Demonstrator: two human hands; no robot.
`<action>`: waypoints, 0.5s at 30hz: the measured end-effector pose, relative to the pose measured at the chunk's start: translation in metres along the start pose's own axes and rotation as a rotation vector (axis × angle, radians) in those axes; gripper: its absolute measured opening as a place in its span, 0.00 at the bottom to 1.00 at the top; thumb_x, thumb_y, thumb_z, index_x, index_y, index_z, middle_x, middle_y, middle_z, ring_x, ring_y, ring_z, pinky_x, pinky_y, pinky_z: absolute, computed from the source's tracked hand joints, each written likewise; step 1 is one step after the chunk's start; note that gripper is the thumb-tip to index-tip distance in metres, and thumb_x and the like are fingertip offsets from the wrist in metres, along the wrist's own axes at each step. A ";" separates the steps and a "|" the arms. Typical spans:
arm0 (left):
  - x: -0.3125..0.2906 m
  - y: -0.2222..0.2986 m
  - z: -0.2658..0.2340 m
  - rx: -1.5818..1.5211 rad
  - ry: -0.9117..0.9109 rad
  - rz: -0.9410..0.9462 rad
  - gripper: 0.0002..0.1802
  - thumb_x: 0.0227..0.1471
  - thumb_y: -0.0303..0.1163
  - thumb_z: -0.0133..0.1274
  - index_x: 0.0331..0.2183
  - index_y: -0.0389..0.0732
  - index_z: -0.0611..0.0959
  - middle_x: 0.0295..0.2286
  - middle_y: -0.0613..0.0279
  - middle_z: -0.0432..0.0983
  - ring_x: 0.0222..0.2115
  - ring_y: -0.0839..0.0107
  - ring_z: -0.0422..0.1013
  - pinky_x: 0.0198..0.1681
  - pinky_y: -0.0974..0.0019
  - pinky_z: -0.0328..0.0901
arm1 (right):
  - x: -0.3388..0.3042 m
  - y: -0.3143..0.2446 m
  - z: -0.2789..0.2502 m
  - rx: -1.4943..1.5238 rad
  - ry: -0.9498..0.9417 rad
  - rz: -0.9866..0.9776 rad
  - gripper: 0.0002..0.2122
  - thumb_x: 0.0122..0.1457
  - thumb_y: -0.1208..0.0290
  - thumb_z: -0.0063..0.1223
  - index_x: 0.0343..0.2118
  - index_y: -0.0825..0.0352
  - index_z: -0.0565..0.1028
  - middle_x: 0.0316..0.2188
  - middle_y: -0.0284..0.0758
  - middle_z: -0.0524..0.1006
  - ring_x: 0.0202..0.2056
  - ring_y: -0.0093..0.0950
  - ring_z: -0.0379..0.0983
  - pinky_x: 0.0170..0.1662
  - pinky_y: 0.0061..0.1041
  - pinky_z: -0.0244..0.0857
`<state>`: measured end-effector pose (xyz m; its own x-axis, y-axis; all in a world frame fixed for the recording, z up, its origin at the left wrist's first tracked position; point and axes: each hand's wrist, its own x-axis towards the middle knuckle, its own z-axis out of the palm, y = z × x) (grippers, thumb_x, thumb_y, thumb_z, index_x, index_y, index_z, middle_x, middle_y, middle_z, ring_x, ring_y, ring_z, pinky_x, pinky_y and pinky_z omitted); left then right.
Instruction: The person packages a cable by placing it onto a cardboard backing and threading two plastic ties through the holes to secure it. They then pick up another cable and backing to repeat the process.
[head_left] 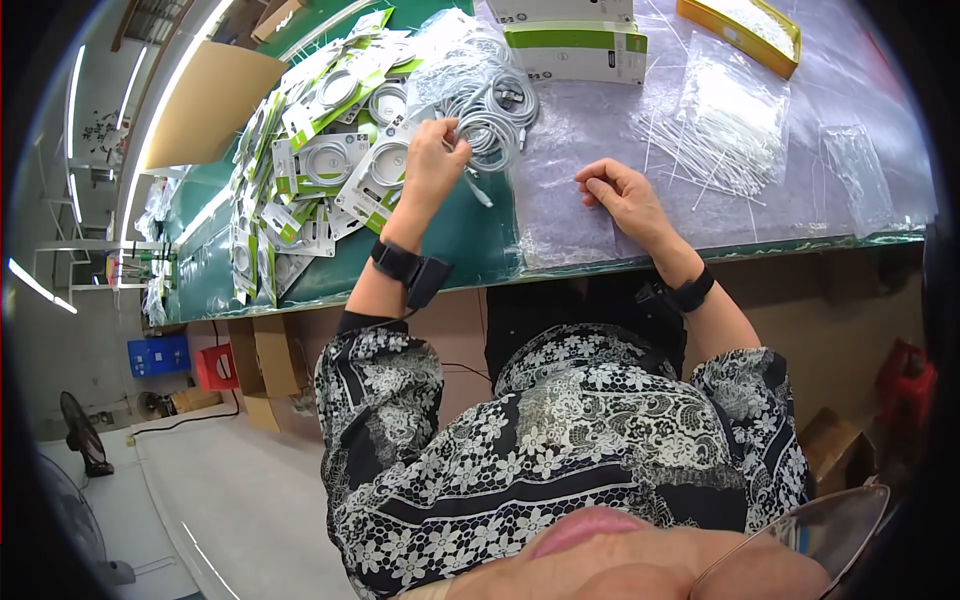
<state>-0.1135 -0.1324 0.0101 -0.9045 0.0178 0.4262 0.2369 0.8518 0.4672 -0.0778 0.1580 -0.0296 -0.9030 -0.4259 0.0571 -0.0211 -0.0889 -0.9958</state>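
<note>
My left hand (432,165) is closed at the edge of a coiled pale grey cable (491,143), its fingertips gripping the loops. A plug end of that cable hangs down toward the table's front. Beyond it lie more coiled cables (508,95) in a heap, partly under clear plastic. To the right, my right hand (628,203) hovers over the plastic-covered tabletop with its fingers curled and thumb drawn in. Whatever it may pinch is too small or hidden. Left of my left hand, a pile of green-and-white carded cable packs (325,160) spreads over the green mat.
White cable ties (715,150) lie loose and bagged at the right. A yellow box (740,35) holds small white pieces at the back. Green-and-white cartons (575,52) stand at the back middle. An empty clear bag (858,178) lies far right.
</note>
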 end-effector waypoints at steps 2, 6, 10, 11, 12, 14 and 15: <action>-0.006 0.019 -0.008 -0.056 -0.059 0.016 0.16 0.41 0.26 0.57 0.37 0.36 0.77 0.26 0.59 0.69 0.23 0.67 0.69 0.27 0.67 0.65 | -0.004 -0.004 0.002 0.006 0.019 0.002 0.07 0.61 0.75 0.44 0.38 0.69 0.73 0.30 0.30 0.73 0.30 0.16 0.69 0.36 0.15 0.65; -0.024 0.079 -0.019 -0.024 0.010 0.192 0.15 0.43 0.25 0.55 0.37 0.37 0.77 0.28 0.57 0.68 0.24 0.64 0.68 0.26 0.66 0.65 | -0.016 -0.033 0.009 0.081 -0.024 0.071 0.07 0.60 0.73 0.46 0.39 0.70 0.72 0.31 0.30 0.73 0.30 0.16 0.69 0.35 0.15 0.65; -0.047 0.122 -0.021 0.178 0.005 0.498 0.14 0.45 0.24 0.54 0.38 0.39 0.77 0.29 0.56 0.67 0.24 0.62 0.68 0.26 0.67 0.64 | -0.012 -0.049 0.030 0.664 -0.100 0.215 0.12 0.61 0.69 0.46 0.44 0.71 0.69 0.34 0.30 0.72 0.29 0.17 0.69 0.34 0.17 0.66; -0.051 0.128 -0.018 0.267 -0.012 0.610 0.13 0.46 0.24 0.54 0.38 0.40 0.77 0.29 0.56 0.67 0.24 0.63 0.68 0.26 0.68 0.64 | -0.010 -0.047 0.028 0.662 -0.074 0.216 0.12 0.61 0.69 0.46 0.44 0.71 0.69 0.34 0.30 0.72 0.29 0.17 0.69 0.34 0.17 0.66; -0.056 0.134 -0.014 0.253 -0.015 0.623 0.13 0.46 0.24 0.54 0.38 0.40 0.77 0.29 0.56 0.67 0.24 0.63 0.68 0.26 0.68 0.64 | -0.008 -0.045 0.025 0.718 -0.009 0.171 0.13 0.61 0.69 0.46 0.45 0.71 0.68 0.35 0.30 0.72 0.29 0.18 0.69 0.34 0.18 0.66; -0.066 0.136 -0.005 0.041 0.015 0.651 0.15 0.48 0.25 0.53 0.41 0.39 0.75 0.29 0.59 0.68 0.23 0.67 0.68 0.25 0.69 0.63 | -0.004 -0.040 0.021 0.830 0.107 0.079 0.15 0.62 0.67 0.46 0.46 0.71 0.66 0.36 0.31 0.71 0.30 0.19 0.70 0.35 0.20 0.67; -0.070 0.135 0.000 -0.059 0.032 0.658 0.15 0.49 0.25 0.52 0.42 0.39 0.75 0.30 0.60 0.69 0.23 0.69 0.67 0.25 0.70 0.63 | -0.006 -0.040 0.018 0.829 0.110 0.076 0.15 0.62 0.67 0.46 0.46 0.71 0.66 0.36 0.31 0.71 0.30 0.19 0.70 0.35 0.20 0.67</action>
<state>-0.0181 -0.0187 0.0435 -0.5534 0.5084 0.6597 0.7566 0.6381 0.1430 -0.0636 0.1482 0.0111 -0.9267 -0.3713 -0.0581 0.3252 -0.7146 -0.6194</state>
